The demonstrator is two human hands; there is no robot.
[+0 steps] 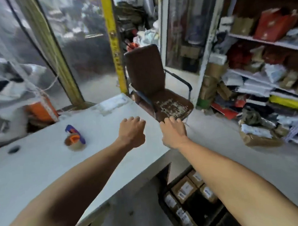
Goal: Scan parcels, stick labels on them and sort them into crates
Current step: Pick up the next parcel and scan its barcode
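Bare left hand (132, 132) and right hand (174, 134), head view: both stretched forward, fingers loosely curled, apparently holding nothing. Brown labelled parcels (183, 189) stacked below the white table (40, 168). Tape dispenser (74, 138) on top.

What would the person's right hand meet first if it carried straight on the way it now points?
Most likely the worn brown office chair: the right hand, fingers loosely curled and empty, reaches past the white table's edge toward the peeling seat. Depth is blurred, so this is a judgement.
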